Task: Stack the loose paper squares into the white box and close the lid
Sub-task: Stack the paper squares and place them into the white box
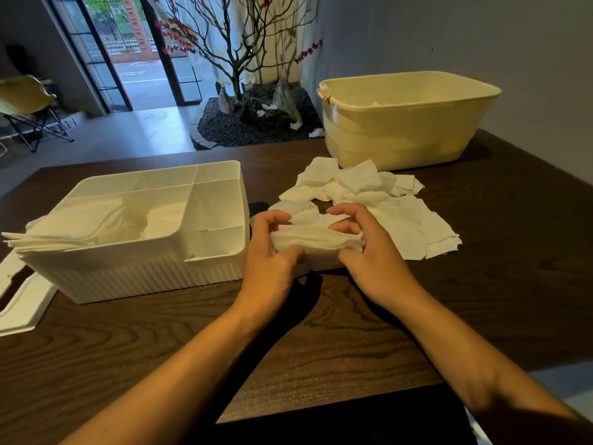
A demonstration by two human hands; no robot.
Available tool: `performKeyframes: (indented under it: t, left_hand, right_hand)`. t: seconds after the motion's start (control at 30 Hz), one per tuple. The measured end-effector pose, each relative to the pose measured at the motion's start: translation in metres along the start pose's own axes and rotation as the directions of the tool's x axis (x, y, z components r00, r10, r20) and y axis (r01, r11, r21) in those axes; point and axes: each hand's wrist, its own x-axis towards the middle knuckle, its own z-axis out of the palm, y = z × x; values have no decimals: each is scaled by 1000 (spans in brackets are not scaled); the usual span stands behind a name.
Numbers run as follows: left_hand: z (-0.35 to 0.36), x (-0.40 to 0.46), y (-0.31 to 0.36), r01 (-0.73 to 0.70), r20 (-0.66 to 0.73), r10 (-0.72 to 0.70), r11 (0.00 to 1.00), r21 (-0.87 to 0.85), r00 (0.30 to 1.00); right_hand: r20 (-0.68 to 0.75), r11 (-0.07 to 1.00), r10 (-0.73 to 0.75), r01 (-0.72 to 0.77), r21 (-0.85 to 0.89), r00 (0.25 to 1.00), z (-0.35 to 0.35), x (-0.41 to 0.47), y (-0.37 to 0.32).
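Fingers (282,216) of both hands curled round a small batch of paper squares (316,240), held between them just right of the white box (179,261) and low over the counter (321,342). My left hand (272,248) pinches the near-left edge of the batch with the thumb underneath; my right hand (369,248) grips the right end, fingers arched over the top. Batch looks loosely squared, edges not yet flush. Progress, as I judge it: partway. One stack of squares (73,229) already sits in the large compartment of the box, though it juts out over the left rim rather than lying flat inside. The smaller compartments along the back and right side show nothing in them. A good heap of loose squares (378,200) remains on the counter beyond my hands, between them and the yellow tub (401,130). A few more scraps show inside the tub. The lid (22,303) lies off on the counter, left of the box, partly out of frame. Left to do: seat this batch, gather the heap, settle the overhanging stack, fit the lid.
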Motion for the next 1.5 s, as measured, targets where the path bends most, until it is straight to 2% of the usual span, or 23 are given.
performKeyframes:
  t: [0.17, 0.3, 0.43, 0.6, 0.77, 0.9, 1.0, 1.1, 1.3, 1.5]
  left_hand:
    - [2, 0, 0, -45, 7, 44, 998, 47, 999]
    - [0, 4, 0, 86, 8, -85, 989, -121, 996]
    - [0, 8, -5, 57, 7, -57, 998, 11, 998]
    - [2, 5, -6, 27, 32, -31, 993, 115, 999]
    - [2, 3, -2, -1, 32, -5, 980, 201, 999]
    - [1, 0, 5, -43, 8, 42, 987, 154, 999]
    - [-1, 0, 4, -133, -40, 143, 973, 190, 989]
    - [-2, -1, 2, -174, -34, 185, 963, 206, 982]
    - [0, -2, -3, -319, 65, 320, 860, 399, 945]
    - [-2, -2, -6, -360, 87, 369, 781, 511, 925]
  right_hand:
    - [-66, 995, -12, 18, 98, 998, -3, 1, -2]
    - [-46, 996, 49, -45, 72, 998, -6, 6, 5]
    - [-33, 997, 77, -77, 27, 996, -4, 6, 7]
    - [-148, 993, 115, -111, 34, 982, -6, 9, 8]
    - [-185, 963, 211, -171, 209, 960, -10, 13, 7]
    - [-105, 968, 162, -138, 208, 981, -7, 11, 4]
    - [-98, 986, 114, -100, 137, 989, -3, 8, 7]
    - [-97, 995, 52, -43, 90, 994, -1, 7, 9]
    - [-102, 995, -89, 93, 33, 991, -1, 4, 5]
    - [-138, 996, -88, 85, -30, 986, -1, 6, 8]
